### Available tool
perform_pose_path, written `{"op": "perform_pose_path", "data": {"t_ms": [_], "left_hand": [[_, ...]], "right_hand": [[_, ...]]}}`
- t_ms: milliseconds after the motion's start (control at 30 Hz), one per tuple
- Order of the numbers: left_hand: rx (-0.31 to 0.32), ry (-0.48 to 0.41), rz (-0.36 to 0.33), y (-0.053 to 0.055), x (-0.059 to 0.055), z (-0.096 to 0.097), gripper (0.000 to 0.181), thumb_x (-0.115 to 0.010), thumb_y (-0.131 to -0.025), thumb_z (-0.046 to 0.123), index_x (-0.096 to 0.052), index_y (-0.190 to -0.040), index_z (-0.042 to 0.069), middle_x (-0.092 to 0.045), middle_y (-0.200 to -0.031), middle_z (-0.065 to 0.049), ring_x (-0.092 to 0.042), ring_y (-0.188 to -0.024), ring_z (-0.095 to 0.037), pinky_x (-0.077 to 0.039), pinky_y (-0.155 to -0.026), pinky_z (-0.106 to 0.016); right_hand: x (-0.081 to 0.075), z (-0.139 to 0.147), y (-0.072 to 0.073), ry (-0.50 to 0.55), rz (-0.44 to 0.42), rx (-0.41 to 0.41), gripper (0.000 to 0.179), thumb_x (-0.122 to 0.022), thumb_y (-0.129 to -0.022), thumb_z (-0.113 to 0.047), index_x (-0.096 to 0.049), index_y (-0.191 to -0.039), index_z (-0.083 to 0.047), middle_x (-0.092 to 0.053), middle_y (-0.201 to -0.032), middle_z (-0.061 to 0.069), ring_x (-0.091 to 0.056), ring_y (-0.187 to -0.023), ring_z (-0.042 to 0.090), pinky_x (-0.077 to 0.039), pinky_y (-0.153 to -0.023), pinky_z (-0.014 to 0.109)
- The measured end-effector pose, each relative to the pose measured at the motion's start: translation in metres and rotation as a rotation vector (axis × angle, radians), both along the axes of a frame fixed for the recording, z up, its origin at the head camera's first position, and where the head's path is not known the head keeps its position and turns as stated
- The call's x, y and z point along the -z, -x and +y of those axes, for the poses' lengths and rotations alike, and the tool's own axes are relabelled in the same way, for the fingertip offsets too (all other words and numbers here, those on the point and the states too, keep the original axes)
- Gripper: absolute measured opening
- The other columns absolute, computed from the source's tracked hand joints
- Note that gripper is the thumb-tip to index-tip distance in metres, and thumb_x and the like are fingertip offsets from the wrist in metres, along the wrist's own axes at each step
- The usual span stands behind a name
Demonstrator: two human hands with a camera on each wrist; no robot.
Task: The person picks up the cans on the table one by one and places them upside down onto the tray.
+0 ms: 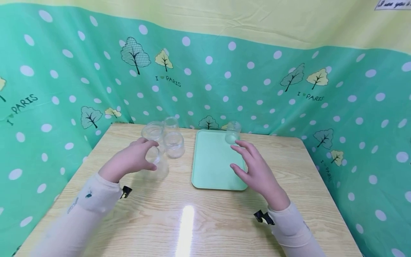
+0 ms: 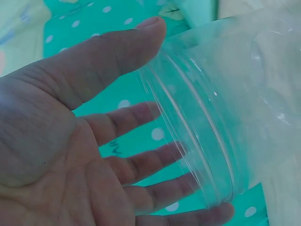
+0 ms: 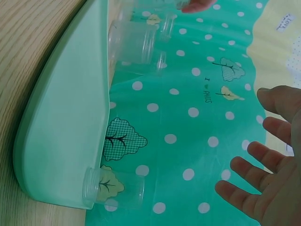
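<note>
My left hand (image 1: 130, 160) spans the mouth of a clear jar (image 1: 161, 172) at the table's left side. In the left wrist view, its thumb lies at the ridged rim of the jar (image 2: 230, 117), with the fingers round the far side. My right hand (image 1: 257, 171) hovers over the right edge of a pale green tray (image 1: 213, 164), fingers spread and holding nothing. On the tray's far right corner stands a small clear jar (image 3: 120, 188), its ridged neck facing down.
Several more clear jars, among them a wide one (image 1: 152, 131) and a shorter one (image 1: 174, 145), stand close together behind my left hand. A green dotted curtain (image 1: 224, 82) hangs along the back and sides of the wooden table (image 1: 212, 221).
</note>
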State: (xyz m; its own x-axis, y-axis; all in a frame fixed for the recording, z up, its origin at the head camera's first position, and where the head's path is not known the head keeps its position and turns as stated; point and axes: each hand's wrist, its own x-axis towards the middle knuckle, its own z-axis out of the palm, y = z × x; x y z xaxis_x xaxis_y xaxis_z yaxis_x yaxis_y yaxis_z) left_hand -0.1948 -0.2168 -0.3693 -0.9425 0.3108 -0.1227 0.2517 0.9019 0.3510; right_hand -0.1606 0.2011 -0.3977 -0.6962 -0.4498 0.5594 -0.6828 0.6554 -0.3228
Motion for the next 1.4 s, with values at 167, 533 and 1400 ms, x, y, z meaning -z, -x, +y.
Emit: {"op": "perform_pose_path", "data": {"t_ms": [167, 533, 1400], "left_hand": [[-0.01, -0.068, 0.005, -0.007, -0.002, -0.003, 0.086, -0.088, -0.08, 0.037, -0.046, -0.15, 0.009, -0.041, -0.148, -0.029, -0.048, -0.131, -0.048, -0.047, -0.102, -0.064], [-0.025, -0.184, 0.043, -0.018, -0.006, -0.007, 0.085, -0.087, -0.083, 0.036, -0.044, -0.152, 0.013, -0.038, -0.152, -0.022, -0.045, -0.137, -0.042, -0.043, -0.109, -0.063], [-0.055, -0.45, 0.144, -0.008, 0.009, -0.007, 0.088, -0.086, -0.082, 0.042, -0.043, -0.155, 0.018, -0.039, -0.155, -0.015, -0.042, -0.139, -0.041, -0.051, -0.1, -0.062]], "right_hand": [[0.002, 0.002, 0.003, 0.004, 0.011, -0.006, 0.064, -0.079, -0.091, -0.016, -0.051, -0.148, -0.011, -0.045, -0.154, 0.014, -0.045, -0.141, 0.03, -0.046, -0.111, 0.049], [0.003, 0.005, 0.004, 0.008, 0.024, 0.005, 0.064, -0.079, -0.091, -0.016, -0.051, -0.148, -0.011, -0.045, -0.154, 0.014, -0.045, -0.141, 0.031, -0.045, -0.112, 0.05], [0.002, 0.016, 0.007, 0.025, 0.026, 0.036, 0.066, -0.079, -0.091, -0.015, -0.049, -0.149, -0.01, -0.045, -0.153, 0.014, -0.046, -0.141, 0.031, -0.046, -0.11, 0.051]]}}
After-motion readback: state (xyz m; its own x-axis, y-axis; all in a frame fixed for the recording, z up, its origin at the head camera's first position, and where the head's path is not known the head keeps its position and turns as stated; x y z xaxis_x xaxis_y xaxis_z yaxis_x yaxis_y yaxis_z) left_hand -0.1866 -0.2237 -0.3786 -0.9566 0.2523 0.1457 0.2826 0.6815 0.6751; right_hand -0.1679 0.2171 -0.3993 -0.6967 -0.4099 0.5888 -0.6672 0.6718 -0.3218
